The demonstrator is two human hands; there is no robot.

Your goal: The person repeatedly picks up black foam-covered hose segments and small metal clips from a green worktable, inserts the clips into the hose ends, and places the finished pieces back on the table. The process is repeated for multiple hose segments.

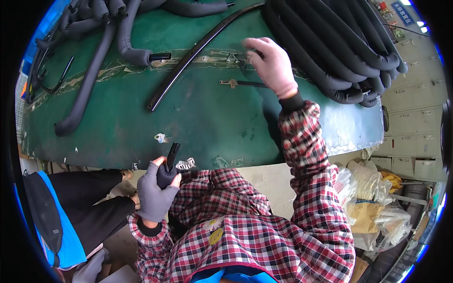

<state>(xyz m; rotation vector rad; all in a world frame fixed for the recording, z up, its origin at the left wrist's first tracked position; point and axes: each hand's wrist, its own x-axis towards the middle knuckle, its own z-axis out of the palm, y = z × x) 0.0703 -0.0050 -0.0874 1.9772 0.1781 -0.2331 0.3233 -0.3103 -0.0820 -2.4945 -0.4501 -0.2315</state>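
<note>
My left hand (155, 191), in a grey glove with bare fingertips, is closed around a foam-covered tube (166, 175) at the table's near edge. The tube's bare black end points up and away from me; the rest of it is hidden below my hand. My right hand (271, 63), in a pale pink glove, is raised over the table with thumb and forefinger apart, and I see nothing between them. Close by it on the table lies a flat dark strip tool (250, 84) with a metal piece at its left end.
A curved bare black tube (198, 49) lies across the green table (217, 127). Several bent foam-covered tubes (92, 78) lie at the left; a large stack of padded tubes (330, 47) fills the far right. Another person (71, 193) is at my left. Plastic bags (373, 198) sit at the right.
</note>
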